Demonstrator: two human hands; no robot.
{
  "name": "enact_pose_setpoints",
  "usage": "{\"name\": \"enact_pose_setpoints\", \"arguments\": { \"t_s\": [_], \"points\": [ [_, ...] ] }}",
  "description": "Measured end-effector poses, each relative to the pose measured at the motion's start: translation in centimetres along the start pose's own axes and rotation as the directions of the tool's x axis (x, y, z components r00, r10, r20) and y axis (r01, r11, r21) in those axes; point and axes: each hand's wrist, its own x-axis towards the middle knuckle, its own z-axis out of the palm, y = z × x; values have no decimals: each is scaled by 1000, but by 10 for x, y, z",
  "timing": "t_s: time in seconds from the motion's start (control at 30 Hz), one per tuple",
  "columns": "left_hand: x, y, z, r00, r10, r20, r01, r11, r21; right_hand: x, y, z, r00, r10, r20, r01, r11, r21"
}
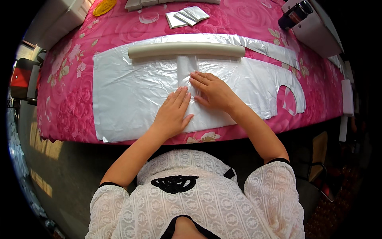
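Note:
A thin white plastic apron lies spread over the table, with its neck loop at the right end. A narrow folded strip of the same plastic runs across its middle. My left hand is open and lies flat on the apron near the strip's lower end. My right hand is open too, its fingers resting on the strip. Just beyond my hands, a long cream-white tube lies crosswise on the plastic. What is under my palms is hidden.
A pink floral cloth covers the table. Several folded white plastic packets lie at the back, with a yellow oval item at the back left. A dark cylindrical container is at the back right by a white box. A chair stands right.

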Motion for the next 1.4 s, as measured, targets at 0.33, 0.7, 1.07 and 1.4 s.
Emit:
{"name": "enact_pose_setpoints", "arguments": {
  "t_s": [0.33,0.7,1.07,1.4],
  "points": [
    [3,-20,-1,945,205,-255,-205,978,29,8,6,-4,998,5,-66,2,995,100],
    [12,-17,-9,955,230,-185,-228,973,31,0,0,-2,995,-4,-103,16,993,116],
    [-21,-6,-21,901,418,-114,-422,906,-11,-45,-43,6,989,-44,-142,48,999,22],
    [-18,-14,-23,958,282,-59,-286,956,-71,-48,-40,9,974,12,-227,-18,1000,-24]
  ]
}}
